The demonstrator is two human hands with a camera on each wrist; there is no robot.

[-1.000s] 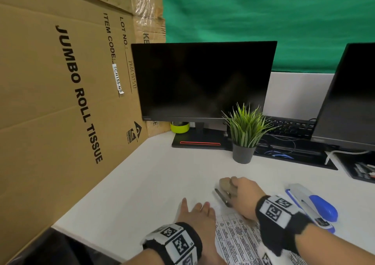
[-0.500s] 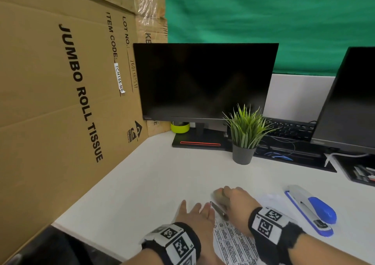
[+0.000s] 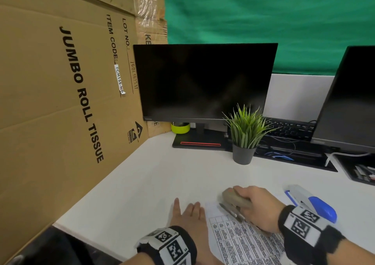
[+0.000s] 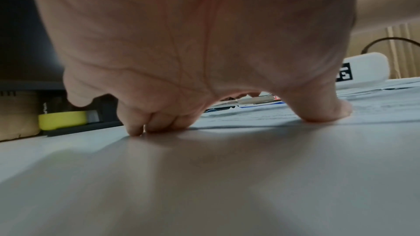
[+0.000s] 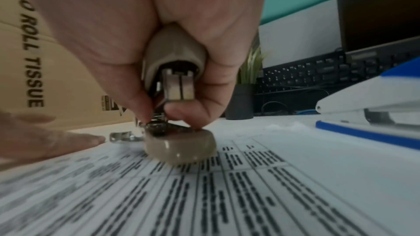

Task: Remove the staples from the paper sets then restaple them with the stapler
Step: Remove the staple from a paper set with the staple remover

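White, smooth desk [image 3: 142,183] under us, near its front edge a printed paper set [image 3: 243,242] lies flat, dense with table rows. Our right hand [image 3: 257,208] wraps a small beige plastic stapler [image 3: 235,200] with metal jaws, its rounded base planted on the sheet's top corner. Our left hand [image 3: 188,214] lies flat with fingers straight, pinning the page's left edge. Beside us sits a big blue-and-white stapler [image 3: 312,203]. Since a second ago the right hand has drawn slightly nearer; the left stays put.
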